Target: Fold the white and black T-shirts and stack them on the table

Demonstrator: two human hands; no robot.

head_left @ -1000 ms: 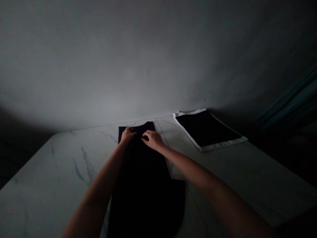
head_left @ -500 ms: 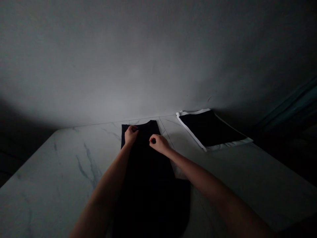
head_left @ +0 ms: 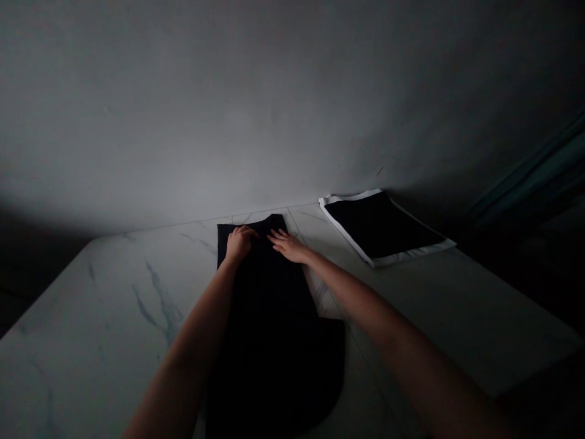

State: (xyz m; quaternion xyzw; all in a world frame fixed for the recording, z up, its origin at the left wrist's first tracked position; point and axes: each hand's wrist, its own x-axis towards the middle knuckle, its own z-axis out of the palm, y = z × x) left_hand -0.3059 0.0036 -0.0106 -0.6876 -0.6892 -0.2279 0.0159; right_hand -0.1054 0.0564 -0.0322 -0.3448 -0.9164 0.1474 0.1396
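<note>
Two black garments lie on my marble table (head_left: 91, 329), whose far edge meets a grey wall (head_left: 292, 103). The long one, a black garment (head_left: 269, 341), runs straight out from me, its top end just short of the far edge and its lower end spilling toward the table's near side. Veined marble stretches well out to its left. To its right, a narrower stretch of marble separates it from the second piece, a folded black cloth with white trim (head_left: 381, 225), which sits well apart near the far edge. A pale strip of fabric (head_left: 322, 299) shows along the long garment's right side.

My left hand (head_left: 239, 244) sits curled on the garment's top end, fingers bunched; I cannot tell whether they pinch the cloth. My right hand (head_left: 287, 247) lies flat and open, fingers spread, across the garment's right edge, near my left hand.
</note>
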